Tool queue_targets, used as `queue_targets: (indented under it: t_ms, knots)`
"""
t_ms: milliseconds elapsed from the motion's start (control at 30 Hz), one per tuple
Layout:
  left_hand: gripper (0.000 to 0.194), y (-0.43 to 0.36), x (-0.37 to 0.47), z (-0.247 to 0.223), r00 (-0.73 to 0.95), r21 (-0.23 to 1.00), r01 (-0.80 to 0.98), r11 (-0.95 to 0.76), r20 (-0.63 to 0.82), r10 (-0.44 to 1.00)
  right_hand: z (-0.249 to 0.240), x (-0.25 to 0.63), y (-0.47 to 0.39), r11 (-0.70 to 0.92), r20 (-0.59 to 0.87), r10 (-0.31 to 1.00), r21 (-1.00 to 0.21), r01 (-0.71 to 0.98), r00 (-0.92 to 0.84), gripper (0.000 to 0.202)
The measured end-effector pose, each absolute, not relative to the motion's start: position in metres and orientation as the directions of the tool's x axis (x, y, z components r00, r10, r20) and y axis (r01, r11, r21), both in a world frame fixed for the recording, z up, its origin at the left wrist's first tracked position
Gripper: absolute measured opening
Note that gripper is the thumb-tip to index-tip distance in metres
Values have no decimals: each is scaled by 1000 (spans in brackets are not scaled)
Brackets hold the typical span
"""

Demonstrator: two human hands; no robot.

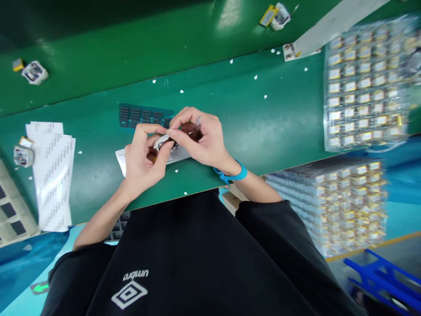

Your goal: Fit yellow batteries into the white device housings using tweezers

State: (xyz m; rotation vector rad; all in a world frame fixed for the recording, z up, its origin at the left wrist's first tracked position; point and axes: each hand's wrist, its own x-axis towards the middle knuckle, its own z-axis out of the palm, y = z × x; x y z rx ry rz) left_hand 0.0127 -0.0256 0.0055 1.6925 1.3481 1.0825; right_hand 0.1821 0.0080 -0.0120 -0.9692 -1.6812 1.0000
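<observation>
A small white housing [162, 141] with dark parts inside is held over the bench, partly hidden by fingers. My left hand [143, 156] grips it between thumb and fingers. Fingers of my right hand [205, 138] are closed at its other side, thumb pressed to its upper edge. A small greyish strip [198, 123] shows by the right fingers; I cannot tell what it is. Under the hands lies a white paper sheet [121, 160], mostly covered. Just beyond them is a sheet of black strips [141, 116] in rows.
Printed label sheets [54, 175] lie at left beside another white housing [23, 156]. More housings [35, 72] sit on the green conveyor belt [131, 52]. A clear tray [362, 87] of similar units is at right, with stacked trays [348, 206] below. A metal post [329, 30] stands behind.
</observation>
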Motion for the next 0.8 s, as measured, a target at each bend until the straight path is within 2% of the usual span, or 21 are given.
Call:
queue_targets:
  t_ms: [100,200,267,333,400,467,600,800]
  knots:
    - [25,-29,9,13,67,939,320,-127,111,992,-9,187,9,319,290,928,-943,93,-233,52]
    - [24,-39,-4,18,30,941,330,-77,71,997,-6,193,13,319,317,938,-948,-9,-142,62]
    - [25,-45,-15,15,18,932,360,-38,34,999,-5,197,17,251,242,957,-967,35,-159,71]
    - [20,-48,-25,5,28,911,411,-20,9,1000,-6,201,22,130,98,967,-984,124,-235,75]
    - [19,-48,-30,-10,42,885,464,-32,14,999,-9,203,27,57,-8,947,-980,193,-321,73]
    - [19,-46,-32,-26,38,872,488,-39,24,999,-14,203,31,36,-47,927,-977,212,-372,70]
    - [21,-42,-31,-44,11,874,487,-3,-2,1000,-22,202,34,-30,-92,893,-989,144,-440,66]
    - [23,-40,-29,-42,-4,904,427,28,-29,1000,-25,199,35,-113,-141,843,-990,86,-519,58]
